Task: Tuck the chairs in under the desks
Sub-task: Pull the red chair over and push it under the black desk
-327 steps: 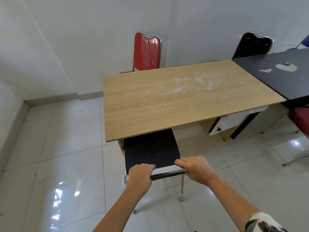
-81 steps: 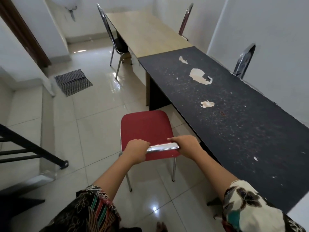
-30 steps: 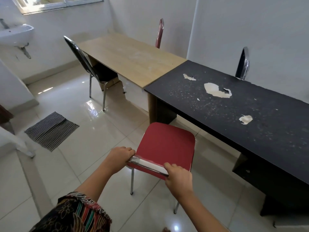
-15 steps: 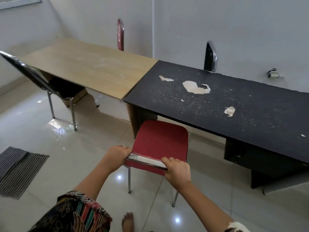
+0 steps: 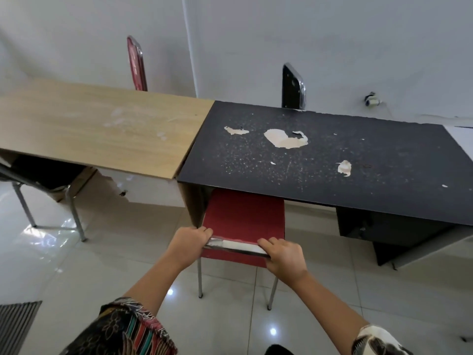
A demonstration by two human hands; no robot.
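Since half a second earlier, the red padded chair with chrome frame [image 5: 244,219] had slid forward, its seat front now under the edge of the black-topped desk with peeling patches [image 5: 320,160]; the left hand [image 5: 188,243] and right hand [image 5: 284,256] were both curled tightly round the chrome top rail of its backrest; the light wooden desk [image 5: 97,124] stood alongside.

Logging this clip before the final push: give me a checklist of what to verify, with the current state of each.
1. Both hands on the backrest rail: left hand and right hand grip it: ok.
2. Red chair lined up with the opening under the black desk: ok.
3. Seat front under the desk edge: ok.
4. Clearance from the desk's left side panel: tight, cannot tell.
5. Fully tucked: not ok.
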